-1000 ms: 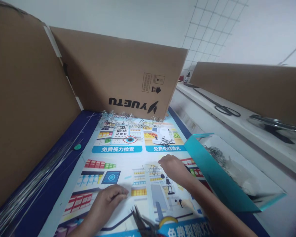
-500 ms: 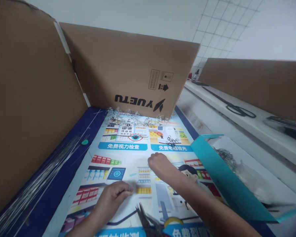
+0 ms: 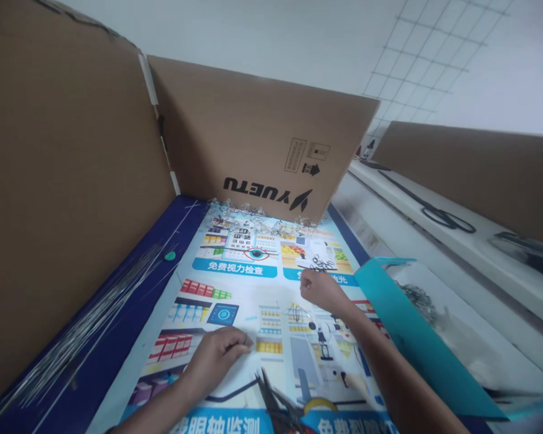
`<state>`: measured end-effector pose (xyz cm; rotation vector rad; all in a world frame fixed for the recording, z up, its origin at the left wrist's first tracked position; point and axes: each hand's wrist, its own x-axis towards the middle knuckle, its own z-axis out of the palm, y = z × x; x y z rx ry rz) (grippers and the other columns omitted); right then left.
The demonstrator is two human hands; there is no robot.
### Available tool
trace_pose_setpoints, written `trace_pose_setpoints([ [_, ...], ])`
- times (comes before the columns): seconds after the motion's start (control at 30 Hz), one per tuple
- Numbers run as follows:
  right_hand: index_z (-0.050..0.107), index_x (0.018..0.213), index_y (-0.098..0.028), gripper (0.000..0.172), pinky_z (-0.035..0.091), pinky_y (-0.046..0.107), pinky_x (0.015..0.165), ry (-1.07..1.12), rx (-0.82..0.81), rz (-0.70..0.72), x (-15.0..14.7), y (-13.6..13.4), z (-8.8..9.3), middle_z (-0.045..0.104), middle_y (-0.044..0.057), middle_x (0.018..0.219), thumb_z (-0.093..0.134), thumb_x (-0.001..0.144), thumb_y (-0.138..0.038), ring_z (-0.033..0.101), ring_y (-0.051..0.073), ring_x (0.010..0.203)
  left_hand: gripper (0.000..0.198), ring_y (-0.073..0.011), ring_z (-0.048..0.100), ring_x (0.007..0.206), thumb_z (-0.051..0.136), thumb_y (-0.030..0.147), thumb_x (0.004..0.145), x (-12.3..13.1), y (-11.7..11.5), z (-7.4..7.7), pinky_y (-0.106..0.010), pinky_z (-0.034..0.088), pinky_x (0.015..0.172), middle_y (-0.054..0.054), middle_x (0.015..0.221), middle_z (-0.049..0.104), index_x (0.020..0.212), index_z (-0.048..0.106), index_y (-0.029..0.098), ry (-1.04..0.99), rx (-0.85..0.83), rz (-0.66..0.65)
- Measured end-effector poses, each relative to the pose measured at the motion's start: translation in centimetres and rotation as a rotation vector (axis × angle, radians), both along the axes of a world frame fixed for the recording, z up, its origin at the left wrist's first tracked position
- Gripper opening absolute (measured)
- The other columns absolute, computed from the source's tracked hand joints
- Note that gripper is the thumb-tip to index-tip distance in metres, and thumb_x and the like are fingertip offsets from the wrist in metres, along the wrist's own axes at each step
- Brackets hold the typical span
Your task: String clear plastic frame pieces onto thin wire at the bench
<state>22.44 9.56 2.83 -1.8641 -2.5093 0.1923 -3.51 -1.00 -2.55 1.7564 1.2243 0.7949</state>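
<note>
My left hand [image 3: 224, 351] rests low over the printed poster, thumb and fingers pinched together; whatever is between them is too small to make out. My right hand [image 3: 322, 292] is closed in a fist farther forward, just in front of a small pile of dark wire loops [image 3: 321, 263]. Its fingertips are hidden, so I cannot see what it holds. A thin bent wire [image 3: 297, 312] shows on the poster below that fist. Dark-jawed pliers [image 3: 278, 401] lie at the near edge, jaws apart and pointing away from me.
Long thin metal wires [image 3: 95, 322] lie along the blue left border beside a green dot [image 3: 169, 256]. Clear, wiry pieces [image 3: 262, 222] line the back cardboard wall [image 3: 253, 126]. A teal box [image 3: 420, 337] at right holds a metal tangle [image 3: 417, 300]. Black-handled scissors [image 3: 447, 218] rest on a white ledge.
My right hand has moved right, closer to the pile of wire loops. The left hand stays pinched in about the same spot. The whole view has shifted slightly.
</note>
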Motion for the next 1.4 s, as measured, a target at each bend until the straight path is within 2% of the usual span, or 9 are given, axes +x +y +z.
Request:
trace_pose_setpoints([
  [0.1,0.052,0.078,-0.017,0.01,0.044,0.02,0.052,0.301,-0.05,-0.093,1.9,-0.9,-0.3,0.065,0.0,0.063,0.043,0.078,-0.023,0.061,0.012,0.057,0.013,-0.0147,0.063,0.075,0.054,0.02,0.078,-0.1,0.1,-0.3,-0.02,0.045,0.069,0.0,0.076,0.069,0.071,0.065,0.02,0.013,0.002,-0.006],
  [0.23,0.053,0.082,-0.017,0.018,0.046,0.024,0.05,1.027,-0.228,-0.22,3.0,-2.5,-1.2,0.06,-0.003,0.055,0.058,0.07,-0.03,0.057,0.012,0.05,0.013,-0.0153,0.063,0.077,0.054,0.025,0.079,-0.2,0.2,-1.0,-0.02,0.045,0.07,0.0,0.079,0.07,0.074,0.065,0.021,0.021,0.016,-0.011],
  [0.33,0.058,0.082,-0.016,0.023,0.046,0.025,0.052,1.19,-0.295,-0.262,3.0,-3.5,-1.4,0.062,-0.001,0.058,0.063,0.067,-0.032,0.058,0.012,0.052,0.012,-0.0157,0.064,0.079,0.055,0.026,0.079,-0.3,0.2,-1.2,-0.021,0.046,0.072,0.0,0.081,0.07,0.074,0.065,0.021,0.016,0.016,-0.005],
  [0.5,0.062,0.076,-0.015,0.019,0.046,0.024,0.054,1.227,-0.279,-0.278,2.9,-4.5,-1.1,0.065,0.001,0.067,0.067,0.065,-0.029,0.06,0.013,0.062,0.014,-0.016,0.064,0.078,0.053,0.026,0.079,-0.2,0.2,-1.0,-0.021,0.046,0.071,0.0,0.079,0.07,0.073,0.064,0.02,0.024,0.022,-0.005],
  [0.87,0.058,0.077,-0.016,0.018,0.047,0.025,0.052,1.308,-0.269,-0.26,1.4,-6.4,-2.0,0.062,0.0,0.063,0.064,0.069,-0.031,0.063,0.016,0.062,0.015,-0.0164,0.064,0.077,0.053,0.028,0.079,-0.4,0.4,-1.5,-0.021,0.046,0.07,0.0,0.079,0.07,0.071,0.064,0.021,0.037,0.048,-0.005],
  [0.97,0.058,0.073,-0.017,0.011,0.046,0.024,0.052,1.272,-0.25,-0.26,-0.2,-7.3,-1.7,0.062,-0.001,0.062,0.062,0.069,-0.026,0.062,0.014,0.061,0.014,-0.0163,0.063,0.077,0.053,0.027,0.078,-0.3,0.4,-1.3,-0.022,0.046,0.071,0.0,0.079,0.07,0.072,0.064,0.021,0.035,0.059,0.01],
  [1.07,0.059,0.071,-0.018,0.005,0.046,0.024,0.055,1.201,-0.251,-0.245,-2.7,-8.4,-1.6,0.062,-0.002,0.063,0.061,0.069,-0.022,0.059,0.013,0.06,0.016,-0.0152,0.061,0.067,0.053,0.025,0.077,-0.1,0.2,-0.8,-0.021,0.044,0.063,0.001,0.068,0.066,0.067,0.063,0.02,0.072,0.085,0.021],
  [1.27,0.062,0.069,-0.02,0.008,0.044,0.024,0.064,0.95,-0.145,-0.017,-8.0,-10.1,-2.6,0.063,-0.001,0.07,0.056,0.071,-0.016,0.058,0.014,0.068,0.02,-0.012,0.054,0.059,0.05,0.016,0.074,0.3,0.0,-0.2,-0.02,0.038,0.057,0.003,0.057,0.059,0.056,0.058,0.017,0.102,0.088,0.046],
  [1.4,0.061,0.068,-0.021,0.01,0.043,0.023,0.061,0.877,-0.076,0.046,-9.4,-10.4,-3.6,0.061,-0.001,0.069,0.055,0.071,-0.013,0.057,0.014,0.066,0.023,-0.0109,0.05,0.055,0.049,0.015,0.074,0.3,0.1,-0.3,-0.02,0.035,0.054,0.004,0.052,0.053,0.051,0.054,0.017,0.106,0.084,0.067],
])
